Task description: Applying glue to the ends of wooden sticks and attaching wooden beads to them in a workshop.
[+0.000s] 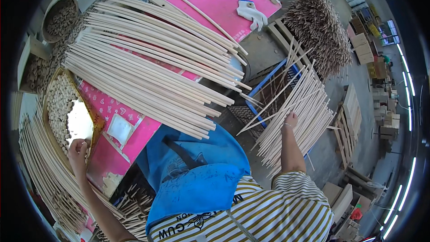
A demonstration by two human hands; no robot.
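My right hand (290,120) reaches out over a loose pile of long pale wooden rods (309,103), its fingers curled closed on rods there. That pile lies across a blue-rimmed crate (257,90). On the left, my left hand (78,149) is at the inner edge of a yellow-edged tray (96,127), with thumb and fingers pinched together. Whatever they hold is too small to make out. Small round wooden pieces (58,103) fill part of the tray. Between my hands, many long wooden rods (148,69) lie side by side on the pink-covered table (143,134).
A white glove (253,14) lies on the pink sheet at the far side. Beyond the crate stands a large bundle of thin sticks (318,29) by a wooden pallet (351,121). More rods (45,166) sit at the left. A round basket (60,18) holds small wooden pieces.
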